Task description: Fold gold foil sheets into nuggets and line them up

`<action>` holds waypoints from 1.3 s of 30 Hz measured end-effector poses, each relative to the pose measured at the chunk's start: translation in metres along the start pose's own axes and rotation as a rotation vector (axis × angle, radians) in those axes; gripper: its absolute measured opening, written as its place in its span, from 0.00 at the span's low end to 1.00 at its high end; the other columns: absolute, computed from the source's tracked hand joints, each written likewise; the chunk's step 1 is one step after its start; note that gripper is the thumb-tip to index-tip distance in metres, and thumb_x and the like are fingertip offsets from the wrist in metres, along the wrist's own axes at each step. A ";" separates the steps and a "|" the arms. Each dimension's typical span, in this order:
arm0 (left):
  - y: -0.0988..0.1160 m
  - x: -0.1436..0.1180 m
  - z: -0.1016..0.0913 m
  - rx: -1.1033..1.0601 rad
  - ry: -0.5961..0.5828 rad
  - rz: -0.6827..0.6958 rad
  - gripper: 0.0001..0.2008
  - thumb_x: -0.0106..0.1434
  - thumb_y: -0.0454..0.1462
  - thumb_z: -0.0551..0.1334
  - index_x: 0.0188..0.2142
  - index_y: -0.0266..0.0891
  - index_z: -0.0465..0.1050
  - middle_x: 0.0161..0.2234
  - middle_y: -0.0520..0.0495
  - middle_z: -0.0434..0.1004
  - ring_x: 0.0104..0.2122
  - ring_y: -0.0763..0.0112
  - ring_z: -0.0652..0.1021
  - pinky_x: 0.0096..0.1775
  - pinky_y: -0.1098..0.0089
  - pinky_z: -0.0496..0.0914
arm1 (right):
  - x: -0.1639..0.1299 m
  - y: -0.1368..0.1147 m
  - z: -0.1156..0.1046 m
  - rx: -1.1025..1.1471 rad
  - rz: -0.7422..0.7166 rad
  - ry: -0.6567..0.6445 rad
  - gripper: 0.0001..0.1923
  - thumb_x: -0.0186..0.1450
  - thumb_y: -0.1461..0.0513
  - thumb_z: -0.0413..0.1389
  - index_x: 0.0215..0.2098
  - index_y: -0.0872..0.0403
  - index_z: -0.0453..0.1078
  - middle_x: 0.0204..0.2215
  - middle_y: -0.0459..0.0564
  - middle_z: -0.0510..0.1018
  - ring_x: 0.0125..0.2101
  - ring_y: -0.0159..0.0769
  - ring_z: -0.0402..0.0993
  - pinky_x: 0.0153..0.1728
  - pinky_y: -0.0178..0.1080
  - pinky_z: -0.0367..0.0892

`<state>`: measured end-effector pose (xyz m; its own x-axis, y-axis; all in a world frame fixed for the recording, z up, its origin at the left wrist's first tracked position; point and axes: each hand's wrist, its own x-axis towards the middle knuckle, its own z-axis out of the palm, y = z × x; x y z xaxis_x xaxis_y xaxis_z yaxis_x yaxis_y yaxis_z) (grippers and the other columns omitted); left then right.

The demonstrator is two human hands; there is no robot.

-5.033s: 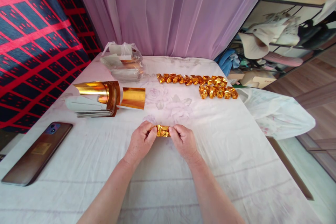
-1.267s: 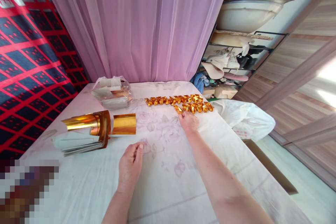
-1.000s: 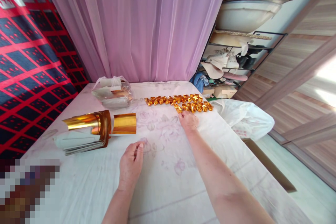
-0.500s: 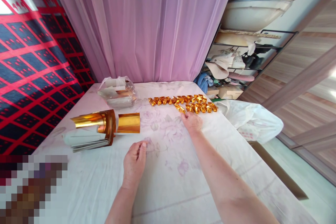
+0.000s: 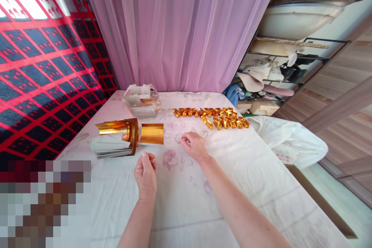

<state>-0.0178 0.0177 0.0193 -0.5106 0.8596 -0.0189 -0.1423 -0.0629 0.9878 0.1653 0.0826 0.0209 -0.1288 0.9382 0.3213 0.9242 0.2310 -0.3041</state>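
Gold sheet (image 5: 152,133) lies flat on the white cloth (image 5: 180,201), just beside the shiny gold stack (image 5: 117,136). My right hand (image 5: 194,145) is near it, fingers loosely curled and holding nothing. My left hand (image 5: 145,175) is empty too (half open). Folded gold pieces (image 5: 212,116) sit in rows farther back.

Bench middle: bare cloth between the hands.
Left edge: gold foil sheet stack (image 5: 117,139) blocks.
Far edge: folded foil pieces (image 5: 213,117), plastic bag (image 5: 141,99).
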 end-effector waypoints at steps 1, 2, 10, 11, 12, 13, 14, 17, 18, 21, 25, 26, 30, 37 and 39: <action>0.000 0.001 -0.001 -0.014 0.014 -0.001 0.27 0.59 0.61 0.56 0.25 0.40 0.65 0.16 0.57 0.62 0.15 0.78 0.65 0.16 0.78 0.58 | -0.002 -0.012 0.004 0.032 -0.065 -0.022 0.11 0.65 0.58 0.57 0.45 0.49 0.75 0.34 0.45 0.80 0.38 0.33 0.73 0.41 0.32 0.63; 0.001 0.002 -0.001 -0.025 0.025 -0.001 0.26 0.59 0.61 0.56 0.25 0.40 0.65 0.16 0.57 0.62 0.15 0.78 0.65 0.16 0.78 0.57 | -0.003 -0.023 0.008 0.055 -0.115 -0.037 0.17 0.63 0.57 0.59 0.50 0.48 0.73 0.38 0.45 0.80 0.41 0.33 0.73 0.44 0.33 0.64; 0.000 0.005 -0.002 -0.042 0.033 0.013 0.25 0.60 0.59 0.55 0.25 0.40 0.66 0.15 0.57 0.61 0.14 0.78 0.64 0.15 0.77 0.58 | 0.006 -0.060 0.033 0.181 -0.171 -0.068 0.09 0.66 0.61 0.57 0.42 0.46 0.79 0.37 0.48 0.79 0.40 0.37 0.74 0.41 0.36 0.67; 0.000 0.005 -0.002 -0.038 0.034 0.018 0.25 0.61 0.59 0.55 0.25 0.40 0.66 0.15 0.57 0.61 0.14 0.77 0.64 0.16 0.77 0.59 | 0.008 -0.060 0.035 0.186 -0.157 -0.060 0.09 0.67 0.61 0.56 0.39 0.46 0.80 0.36 0.48 0.79 0.40 0.36 0.74 0.40 0.36 0.67; -0.001 0.005 -0.003 -0.034 0.035 0.022 0.25 0.61 0.59 0.55 0.25 0.40 0.66 0.15 0.57 0.61 0.14 0.77 0.65 0.16 0.76 0.59 | 0.009 -0.060 0.036 0.190 -0.142 -0.049 0.09 0.67 0.61 0.55 0.37 0.47 0.80 0.35 0.47 0.79 0.39 0.36 0.74 0.39 0.35 0.67; -0.001 0.005 -0.003 -0.029 0.037 0.028 0.25 0.61 0.59 0.54 0.25 0.40 0.66 0.15 0.57 0.61 0.14 0.77 0.65 0.16 0.76 0.59 | 0.009 -0.060 0.036 0.195 -0.128 -0.036 0.10 0.68 0.62 0.55 0.36 0.47 0.79 0.35 0.48 0.79 0.39 0.36 0.74 0.39 0.35 0.67; -0.001 0.005 -0.003 -0.024 0.040 0.034 0.25 0.62 0.58 0.54 0.25 0.40 0.66 0.16 0.57 0.61 0.14 0.77 0.65 0.16 0.76 0.59 | 0.008 -0.059 0.035 0.200 -0.115 -0.025 0.10 0.68 0.62 0.55 0.35 0.48 0.79 0.35 0.48 0.79 0.39 0.36 0.74 0.39 0.36 0.67; -0.004 0.007 -0.004 -0.001 0.060 0.063 0.23 0.63 0.57 0.54 0.28 0.39 0.68 0.18 0.56 0.64 0.17 0.77 0.66 0.18 0.76 0.62 | 0.003 -0.053 0.027 0.217 -0.107 0.001 0.08 0.67 0.61 0.56 0.35 0.49 0.78 0.35 0.48 0.79 0.39 0.36 0.75 0.41 0.36 0.68; -0.005 0.008 -0.004 0.010 0.073 0.077 0.22 0.63 0.56 0.54 0.30 0.39 0.68 0.21 0.55 0.66 0.19 0.76 0.68 0.20 0.75 0.64 | 0.001 -0.050 0.022 0.225 -0.116 0.008 0.07 0.66 0.61 0.57 0.36 0.50 0.78 0.35 0.49 0.79 0.40 0.36 0.75 0.42 0.36 0.68; -0.009 0.011 -0.006 0.049 0.112 0.128 0.19 0.63 0.53 0.55 0.36 0.40 0.69 0.31 0.50 0.72 0.29 0.72 0.74 0.28 0.73 0.69 | -0.010 -0.041 0.004 0.297 -0.159 0.079 0.08 0.65 0.61 0.56 0.38 0.53 0.76 0.39 0.53 0.79 0.43 0.38 0.75 0.47 0.39 0.68; -0.012 0.012 -0.009 0.107 0.118 0.189 0.16 0.65 0.50 0.55 0.41 0.41 0.70 0.38 0.47 0.74 0.38 0.68 0.75 0.40 0.68 0.70 | -0.031 -0.032 -0.024 0.474 -0.119 0.142 0.11 0.66 0.59 0.52 0.41 0.52 0.74 0.37 0.51 0.81 0.39 0.38 0.76 0.43 0.38 0.70; -0.012 0.012 -0.009 0.121 0.110 0.200 0.16 0.65 0.50 0.54 0.41 0.41 0.70 0.39 0.47 0.74 0.40 0.67 0.75 0.42 0.68 0.70 | -0.037 -0.031 -0.031 0.497 -0.069 0.133 0.10 0.65 0.58 0.52 0.39 0.52 0.74 0.34 0.50 0.81 0.36 0.37 0.76 0.40 0.37 0.70; -0.012 0.010 -0.010 0.157 0.049 0.235 0.17 0.66 0.50 0.53 0.40 0.41 0.72 0.40 0.46 0.76 0.43 0.65 0.75 0.47 0.66 0.69 | -0.057 -0.028 -0.055 0.755 0.101 0.105 0.08 0.62 0.56 0.55 0.36 0.51 0.71 0.25 0.45 0.76 0.27 0.34 0.73 0.30 0.34 0.68; -0.014 0.011 -0.009 0.188 0.000 0.262 0.21 0.67 0.51 0.50 0.37 0.40 0.74 0.36 0.46 0.78 0.38 0.66 0.78 0.42 0.67 0.72 | -0.055 -0.005 -0.057 1.067 0.293 -0.188 0.27 0.59 0.57 0.56 0.57 0.51 0.64 0.24 0.40 0.70 0.24 0.31 0.68 0.26 0.33 0.65; -0.015 0.012 -0.010 0.204 -0.009 0.275 0.21 0.68 0.51 0.50 0.37 0.39 0.74 0.36 0.45 0.78 0.36 0.66 0.78 0.40 0.67 0.72 | -0.050 0.002 -0.043 0.774 0.385 -0.150 0.25 0.58 0.61 0.54 0.55 0.55 0.66 0.18 0.37 0.64 0.20 0.30 0.64 0.24 0.32 0.61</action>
<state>-0.0302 0.0245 0.0024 -0.4984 0.8293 0.2526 0.1723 -0.1908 0.9664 0.1890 0.0247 0.0430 0.0457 0.9984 -0.0335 0.4172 -0.0496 -0.9075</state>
